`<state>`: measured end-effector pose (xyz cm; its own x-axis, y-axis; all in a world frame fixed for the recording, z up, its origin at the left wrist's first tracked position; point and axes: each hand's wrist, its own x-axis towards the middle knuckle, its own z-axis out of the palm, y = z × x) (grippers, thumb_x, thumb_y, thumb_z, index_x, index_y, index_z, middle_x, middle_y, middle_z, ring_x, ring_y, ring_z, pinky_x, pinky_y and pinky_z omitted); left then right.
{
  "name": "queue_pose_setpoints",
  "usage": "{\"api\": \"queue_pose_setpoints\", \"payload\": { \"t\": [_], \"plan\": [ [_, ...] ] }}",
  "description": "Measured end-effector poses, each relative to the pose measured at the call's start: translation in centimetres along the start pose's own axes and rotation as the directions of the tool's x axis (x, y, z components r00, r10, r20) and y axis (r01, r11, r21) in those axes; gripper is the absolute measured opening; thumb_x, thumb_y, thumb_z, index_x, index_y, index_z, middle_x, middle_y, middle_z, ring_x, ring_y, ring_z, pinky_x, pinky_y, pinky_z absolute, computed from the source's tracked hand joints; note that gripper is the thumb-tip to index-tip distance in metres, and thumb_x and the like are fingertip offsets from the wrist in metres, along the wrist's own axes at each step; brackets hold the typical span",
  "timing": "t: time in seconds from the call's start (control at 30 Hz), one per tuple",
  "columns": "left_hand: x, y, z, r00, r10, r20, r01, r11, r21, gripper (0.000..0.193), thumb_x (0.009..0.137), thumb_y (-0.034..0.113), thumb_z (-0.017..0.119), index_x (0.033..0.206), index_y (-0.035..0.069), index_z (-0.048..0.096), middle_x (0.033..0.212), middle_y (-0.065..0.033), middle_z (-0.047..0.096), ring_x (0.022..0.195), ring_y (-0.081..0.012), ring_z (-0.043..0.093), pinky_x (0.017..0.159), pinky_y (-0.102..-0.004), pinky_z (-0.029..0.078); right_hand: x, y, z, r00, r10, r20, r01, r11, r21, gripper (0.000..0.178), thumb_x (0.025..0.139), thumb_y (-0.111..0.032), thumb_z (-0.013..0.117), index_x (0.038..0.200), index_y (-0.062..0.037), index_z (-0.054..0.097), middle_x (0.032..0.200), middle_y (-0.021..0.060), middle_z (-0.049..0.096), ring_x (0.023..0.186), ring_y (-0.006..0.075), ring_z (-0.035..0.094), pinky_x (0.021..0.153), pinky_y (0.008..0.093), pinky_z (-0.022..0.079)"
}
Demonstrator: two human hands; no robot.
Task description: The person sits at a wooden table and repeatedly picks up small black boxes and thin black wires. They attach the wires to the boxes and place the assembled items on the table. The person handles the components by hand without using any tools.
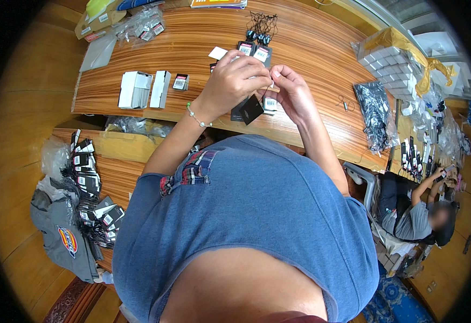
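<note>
**Inspection note: two-handed pinch over a black tag**

Through the head camera I find both hands nearly meeting above the counter (321,59). The left hand (235,81) is curled, thumb and forefinger closed; the right hand (295,96) pinches likewise, its other fingers loosely bent. Both appear to grip a thin string (271,85), too fine for me to trace. The black tag (252,110) is just below the fingertips, tilted, apparently hanging.

Method, in my judgement: pinch near the string's end, let the tag hang freely, and draw evenly with both hands so that nothing twists or creases. Keep the wrists clear of the tag pile (269,104) beneath.

Count: one black tag below the fingers; two corded tag stacks (261,53) side by side beyond the hands; two white boxes (160,89) to the left; one small label stack (180,82) beside them; one blank white card (217,53); one pair of scissors (345,104) and one dark plastic packet (373,113) to the right. Tags partly behind the left hand I cannot count.
</note>
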<state>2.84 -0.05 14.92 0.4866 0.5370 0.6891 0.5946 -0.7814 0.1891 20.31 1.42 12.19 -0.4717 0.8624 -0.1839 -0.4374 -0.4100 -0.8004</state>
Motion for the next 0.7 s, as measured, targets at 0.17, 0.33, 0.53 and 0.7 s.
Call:
{"api": "queue_pose_setpoints", "payload": {
  "t": [0.17,0.33,0.53,0.7],
  "plan": [
    [-0.7,-0.5,0.0,0.996,-0.079,-0.042,0.075,0.994,-0.079,0.012,0.069,0.007,0.065,0.081,0.008,0.066,0.084,-0.0024,0.065,0.079,-0.0190,0.061,0.067,-0.0311,0.045,0.9,-1.5,-0.8,0.934,-0.278,-0.224,0.280,0.960,-0.024,0.008,0.091,-0.018,0.050,0.089,-0.0107,0.053,0.090,0.0015,0.056,0.081,0.0086,0.049,0.072,0.0275,0.040],
    [-1.6,0.1,0.7,0.853,-0.520,-0.046,0.464,0.794,-0.393,0.007,0.073,0.006,0.063,0.080,0.005,0.063,0.083,-0.0054,0.065,0.081,-0.0210,0.062,0.070,-0.0328,0.049,1.7,-3.0,-2.0,0.912,-0.377,0.158,0.302,0.883,0.360,0.009,0.092,-0.018,0.047,0.091,-0.0092,0.047,0.081,0.0030,0.050,0.072,0.0120,0.046,0.069,0.0273,0.039],
    [-1.2,-0.2,0.8,0.837,-0.537,0.101,0.478,0.631,-0.611,0.011,0.077,0.002,0.059,0.087,-0.001,0.061,0.085,-0.0089,0.065,0.082,-0.0165,0.062,0.074,-0.0269,0.048,2.0,-3.0,-0.5,0.882,-0.333,0.333,0.034,0.750,0.660,0.009,0.093,-0.018,0.045,0.092,-0.0090,0.046,0.078,0.0007,0.043,0.069,0.0106,0.040,0.069,0.0264,0.038],
    [-1.2,0.7,1.3,0.816,-0.559,0.148,0.502,0.558,-0.661,0.018,0.075,0.011,0.069,0.087,0.001,0.061,0.085,-0.0068,0.064,0.081,-0.0142,0.061,0.074,-0.0254,0.048,1.8,-3.2,0.7,0.907,-0.295,0.301,-0.049,0.634,0.772,0.009,0.094,-0.016,0.043,0.093,-0.0076,0.045,0.078,0.0006,0.041,0.070,0.0099,0.040,0.071,0.0258,0.039]
  ]
}}
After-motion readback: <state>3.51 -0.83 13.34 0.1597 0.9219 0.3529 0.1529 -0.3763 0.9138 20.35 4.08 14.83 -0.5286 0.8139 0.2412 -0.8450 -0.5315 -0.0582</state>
